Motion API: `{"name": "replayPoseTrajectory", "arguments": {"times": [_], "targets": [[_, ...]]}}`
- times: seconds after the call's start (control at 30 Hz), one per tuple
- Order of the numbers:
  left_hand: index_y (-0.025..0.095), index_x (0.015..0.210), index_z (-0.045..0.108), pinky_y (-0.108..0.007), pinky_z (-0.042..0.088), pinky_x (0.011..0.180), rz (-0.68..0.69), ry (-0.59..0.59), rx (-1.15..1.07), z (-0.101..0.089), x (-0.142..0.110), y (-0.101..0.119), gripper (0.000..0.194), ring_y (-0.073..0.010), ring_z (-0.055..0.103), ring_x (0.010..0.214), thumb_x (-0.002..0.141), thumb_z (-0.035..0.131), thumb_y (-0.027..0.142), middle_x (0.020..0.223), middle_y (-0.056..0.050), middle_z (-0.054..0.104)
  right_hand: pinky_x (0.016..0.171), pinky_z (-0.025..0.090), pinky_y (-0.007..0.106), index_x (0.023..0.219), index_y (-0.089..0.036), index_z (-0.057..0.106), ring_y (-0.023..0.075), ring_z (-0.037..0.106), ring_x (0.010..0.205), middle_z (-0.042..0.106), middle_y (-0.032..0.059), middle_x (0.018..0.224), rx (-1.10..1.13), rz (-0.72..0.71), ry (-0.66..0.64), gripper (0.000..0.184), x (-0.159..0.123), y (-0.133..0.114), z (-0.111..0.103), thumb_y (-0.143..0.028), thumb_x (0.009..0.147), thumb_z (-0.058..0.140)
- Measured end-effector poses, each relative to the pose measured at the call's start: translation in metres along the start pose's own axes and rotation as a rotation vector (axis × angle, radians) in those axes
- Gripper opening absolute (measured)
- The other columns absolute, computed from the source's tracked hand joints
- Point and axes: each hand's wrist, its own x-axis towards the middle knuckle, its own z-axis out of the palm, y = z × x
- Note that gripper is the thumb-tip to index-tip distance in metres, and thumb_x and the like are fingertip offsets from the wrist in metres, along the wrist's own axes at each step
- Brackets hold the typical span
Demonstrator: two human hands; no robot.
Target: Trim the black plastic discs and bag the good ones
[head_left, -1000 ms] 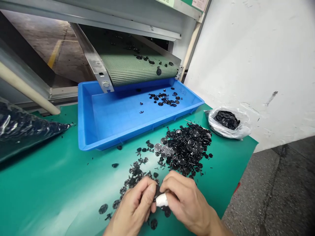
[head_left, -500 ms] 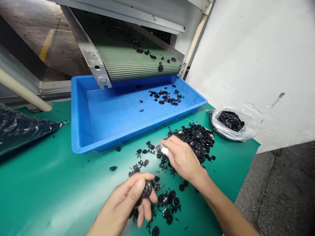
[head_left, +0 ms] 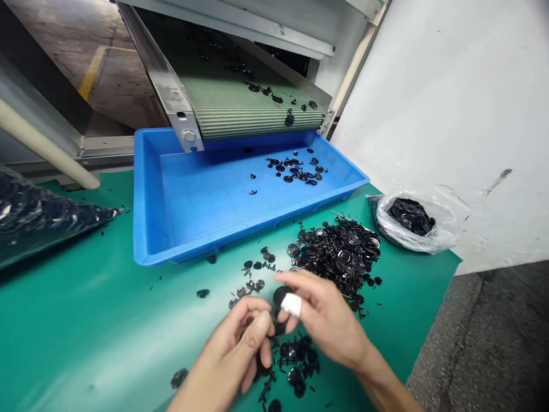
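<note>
My left hand [head_left: 234,349] is curled closed over the table, thumb against the forefinger. Dark bits show between its fingers, too hidden to make out. Close beside it, my right hand [head_left: 326,317] pinches a black round plastic disc [head_left: 281,295]. White tape [head_left: 292,304] is wrapped round one of its digits. Loose black plastic parts [head_left: 295,366], round discs and thin sprue bits, lie under and around both hands. Behind my right hand is a large heap of black parts [head_left: 343,252]. A blurred black round piece [head_left: 179,377] appears left of my left wrist.
A blue tray [head_left: 143,229] with several black parts stands below a green conveyor belt [head_left: 240,109] carrying more. An open clear bag [head_left: 441,234] of black discs sits at the right by the white wall. Another filled bag [head_left: 43,220] lies at the left on the green table [head_left: 107,320].
My right hand has come back from the heap toward my left hand, with a disc in it. The round part that showed in my left hand is out of sight there; a blurred piece appears by that wrist.
</note>
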Motion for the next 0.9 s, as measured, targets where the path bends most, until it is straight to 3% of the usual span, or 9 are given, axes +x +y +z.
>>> {"name": "replayPoseTrajectory", "arguments": {"times": [0.07,0.17,0.3,0.43,0.53,0.63,0.77,0.83,0.9], "targets": [[0.023,0.081,0.055,-0.022,0.030,0.045,0.080,0.067,0.158,0.006,-0.003,-0.004,0.033,-0.0114,0.040,0.047,0.091,0.050,0.054,0.057,0.004,0.054,0.059,0.053,0.022,0.108,-0.023,0.069,0.0098,0.064,0.067,0.064,0.0017,0.094,0.047,-0.003,0.072,0.034,-0.015,0.002,0.014,-0.010,0.088,0.045],[0.023,0.064,0.051,-0.025,0.035,0.056,0.199,0.155,0.330,0.014,-0.007,-0.008,0.037,-0.0153,0.047,0.054,0.091,0.052,0.048,0.053,0.004,0.051,0.071,0.052,0.025,0.099,-0.025,0.072,0.0125,0.065,0.078,0.070,-0.0006,0.088,-0.111,-0.059,0.162,0.036,-0.030,0.005,0.023,-0.005,0.083,0.047],[0.025,0.067,0.053,-0.026,0.032,0.053,0.147,0.109,0.366,0.016,-0.009,-0.007,0.036,-0.0159,0.043,0.047,0.093,0.047,0.048,0.045,0.005,0.048,0.063,0.047,0.021,0.091,-0.022,0.067,0.0105,0.060,0.067,0.065,-0.0037,0.076,-0.207,0.003,0.029,0.031,-0.033,0.004,0.009,-0.002,0.075,0.049],[0.026,0.063,0.058,-0.027,0.033,0.055,0.212,0.081,0.448,0.012,-0.010,0.000,0.030,-0.0181,0.044,0.054,0.087,0.060,0.044,0.056,0.002,0.052,0.057,0.041,0.019,0.082,-0.021,0.061,0.0082,0.052,0.061,0.057,-0.0059,0.071,-0.210,0.028,-0.074,0.027,-0.033,0.000,0.002,0.000,0.069,0.050],[0.028,0.063,0.061,-0.028,0.037,0.060,0.245,0.077,0.493,0.008,-0.010,0.001,0.025,-0.0199,0.048,0.060,0.085,0.064,0.040,0.061,0.000,0.055,0.054,0.037,0.021,0.074,-0.020,0.059,0.0085,0.048,0.057,0.053,-0.0062,0.062,-0.213,0.022,-0.024,0.021,-0.035,0.004,0.008,-0.002,0.070,0.050],[0.026,0.065,0.059,-0.027,0.037,0.057,0.160,0.007,0.536,0.005,-0.010,0.000,0.030,-0.0184,0.048,0.058,0.089,0.056,0.043,0.060,0.000,0.056,0.049,0.035,0.020,0.069,-0.019,0.059,0.0084,0.048,0.052,0.053,-0.0063,0.055,-0.152,0.090,-0.037,0.017,-0.034,0.010,0.010,-0.005,0.074,0.051],[0.024,0.075,0.058,-0.023,0.036,0.051,-0.024,-0.090,0.363,0.000,-0.006,0.006,0.035,-0.0125,0.042,0.044,0.092,0.048,0.052,0.043,0.006,0.046,0.059,0.043,0.024,0.093,-0.018,0.066,0.0117,0.054,0.063,0.062,-0.0001,0.074,-0.466,-0.055,-0.036,0.026,-0.015,0.006,-0.010,-0.011,0.091,0.040],[0.023,0.092,0.063,-0.021,0.032,0.045,-0.077,-0.094,0.152,-0.002,-0.004,0.011,0.034,-0.0099,0.038,0.039,0.089,0.053,0.055,0.040,0.007,0.046,0.061,0.043,0.026,0.109,-0.017,0.063,0.0140,0.053,0.069,0.060,0.0054,0.090,-0.775,-0.127,0.018,0.033,0.000,0.001,-0.020,-0.009,0.091,0.036],[0.022,0.103,0.064,-0.018,0.027,0.038,-0.129,-0.089,-0.084,-0.003,-0.002,0.013,0.036,-0.0075,0.038,0.034,0.085,0.062,0.052,0.043,0.007,0.051,0.053,0.038,0.026,0.108,-0.016,0.062,0.0145,0.049,0.066,0.056,0.0082,0.094,-1.014,-0.084,-0.027,0.033,0.014,-0.004,-0.025,-0.006,0.088,0.038]]}}
